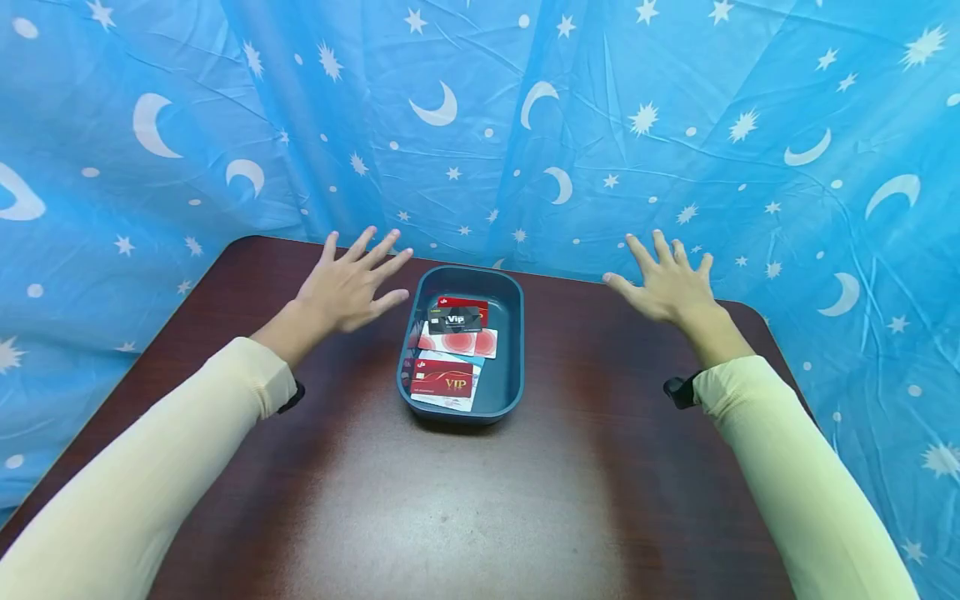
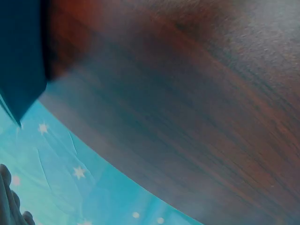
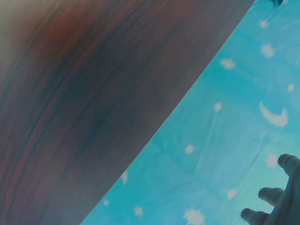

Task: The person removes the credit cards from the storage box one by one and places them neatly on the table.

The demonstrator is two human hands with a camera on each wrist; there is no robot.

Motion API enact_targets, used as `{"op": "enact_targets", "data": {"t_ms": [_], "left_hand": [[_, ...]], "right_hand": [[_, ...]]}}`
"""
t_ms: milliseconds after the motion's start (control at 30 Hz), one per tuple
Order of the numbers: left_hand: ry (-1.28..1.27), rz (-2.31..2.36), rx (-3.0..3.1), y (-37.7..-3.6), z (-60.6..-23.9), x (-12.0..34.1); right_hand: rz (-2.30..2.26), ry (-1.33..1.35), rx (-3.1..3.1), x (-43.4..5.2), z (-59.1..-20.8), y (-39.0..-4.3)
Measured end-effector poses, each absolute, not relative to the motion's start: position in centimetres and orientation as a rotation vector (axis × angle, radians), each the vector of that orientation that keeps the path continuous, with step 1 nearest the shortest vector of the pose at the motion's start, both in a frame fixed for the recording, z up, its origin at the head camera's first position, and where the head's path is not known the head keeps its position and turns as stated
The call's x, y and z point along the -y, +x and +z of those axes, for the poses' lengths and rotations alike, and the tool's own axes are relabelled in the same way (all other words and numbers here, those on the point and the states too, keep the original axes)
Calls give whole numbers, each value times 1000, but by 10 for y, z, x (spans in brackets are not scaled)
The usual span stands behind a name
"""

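Observation:
A dark blue-grey oblong bin (image 1: 513, 350) stands toward the back of the table, left of its middle. Several cards lie loose inside: a red VIP card (image 1: 431, 380) at the near end, a black Vip card (image 1: 465, 321) farther back, and white cards with red circles (image 1: 450, 342) between them. My left hand (image 1: 345, 287) hovers left of the bin, fingers spread, holding nothing. Well to the bin's right, my right hand (image 1: 667, 287) is raised with spread fingers and holds nothing. Only fingertips of each hand show in the wrist views.
The dark brown wooden table (image 1: 465, 517) has rounded back corners. Blue curtain cloth (image 1: 480, 167) with white moons and stars hangs behind it and along both sides. A black band (image 1: 681, 392) sits at the right wrist.

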State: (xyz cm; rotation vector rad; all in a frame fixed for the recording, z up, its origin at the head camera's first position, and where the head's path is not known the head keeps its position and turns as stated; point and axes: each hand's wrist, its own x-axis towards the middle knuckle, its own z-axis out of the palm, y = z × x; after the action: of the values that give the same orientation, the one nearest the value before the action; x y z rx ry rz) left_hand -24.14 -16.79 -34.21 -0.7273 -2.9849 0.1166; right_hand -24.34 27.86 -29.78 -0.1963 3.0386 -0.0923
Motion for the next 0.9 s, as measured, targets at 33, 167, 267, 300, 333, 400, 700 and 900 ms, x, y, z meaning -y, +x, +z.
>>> {"op": "enact_targets", "data": {"t_ms": [33,167,267,300,333,400,700,900], "left_hand": [[-763,122,2985,-240,-343,165],[-875,115,2990,-234,-348,159],[-937,100,3003,-230,-351,158],[-953,98,3009,-229,-352,158],[-972,94,3016,-228,-353,158],[-1000,78,3034,-227,-355,159],[-1058,62,3086,-225,-363,160],[-1069,39,3108,-225,-364,159]], "right_hand": [[-115,-212,-3030,-274,-297,-243],[-164,-284,-3007,-256,-295,-241],[-180,-343,-2999,-242,-292,-241],[-185,-361,-2997,-238,-292,-241],[-188,-378,-2993,-233,-291,-241],[-191,-410,-2986,-224,-291,-241],[-246,-550,-2937,-183,-294,-243],[-322,-585,-2878,-163,-300,-244]]}}
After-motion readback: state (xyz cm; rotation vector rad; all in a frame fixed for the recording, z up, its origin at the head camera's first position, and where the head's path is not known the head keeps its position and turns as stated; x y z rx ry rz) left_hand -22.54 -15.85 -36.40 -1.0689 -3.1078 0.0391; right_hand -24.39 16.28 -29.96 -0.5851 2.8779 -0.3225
